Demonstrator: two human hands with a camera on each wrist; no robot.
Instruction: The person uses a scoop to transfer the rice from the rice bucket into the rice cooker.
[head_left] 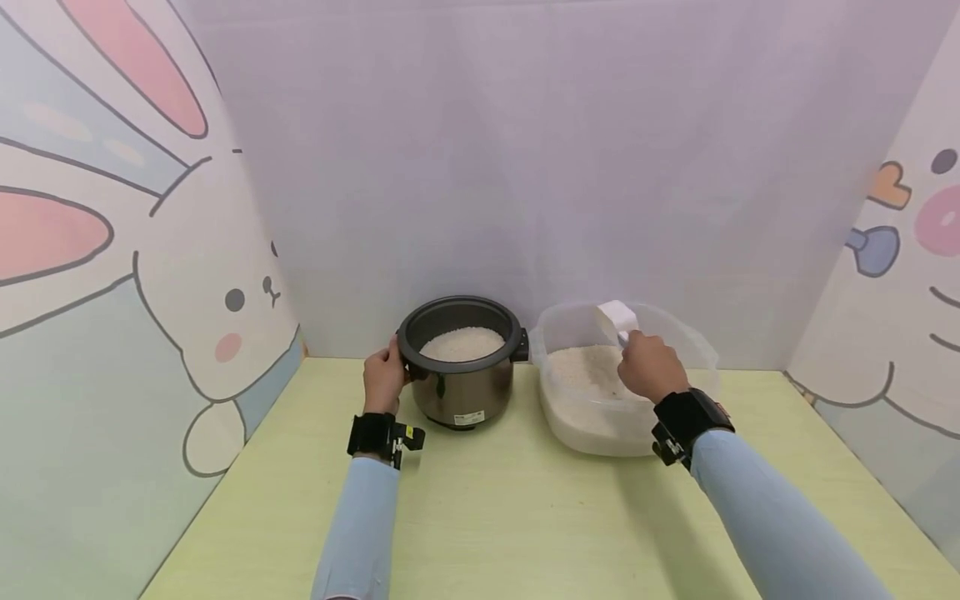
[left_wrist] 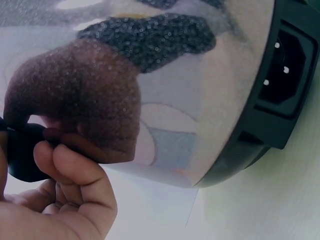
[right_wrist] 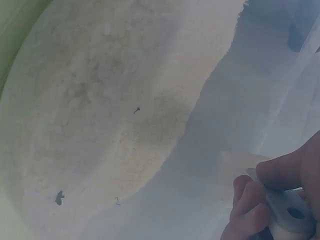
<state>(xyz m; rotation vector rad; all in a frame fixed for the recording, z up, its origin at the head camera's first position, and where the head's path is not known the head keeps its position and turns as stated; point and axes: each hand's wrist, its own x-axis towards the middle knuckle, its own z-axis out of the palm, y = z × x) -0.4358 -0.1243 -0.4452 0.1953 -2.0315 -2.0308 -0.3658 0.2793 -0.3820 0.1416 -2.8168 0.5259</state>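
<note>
The left hand [head_left: 384, 379] curls its fingers round the side handle [left_wrist: 25, 155] of the cooker [head_left: 465, 392], which stands upright on the surface [head_left: 487, 517], lidless, its power socket [left_wrist: 286, 70] bare. Inside lies rice [head_left: 462, 344], below the rim, so some filling looks done. Just to the right, the bin [head_left: 667, 329] holds plenty more grain [head_left: 585, 367]. Over it hangs the tilted scoop [head_left: 618, 318], whether loaded or not I cannot tell, its grip pinched between the thumb and curled fingers of the right hand [head_left: 651, 367]. Scooping seems under way rather than finished; how much is left to add is unclear.
</note>
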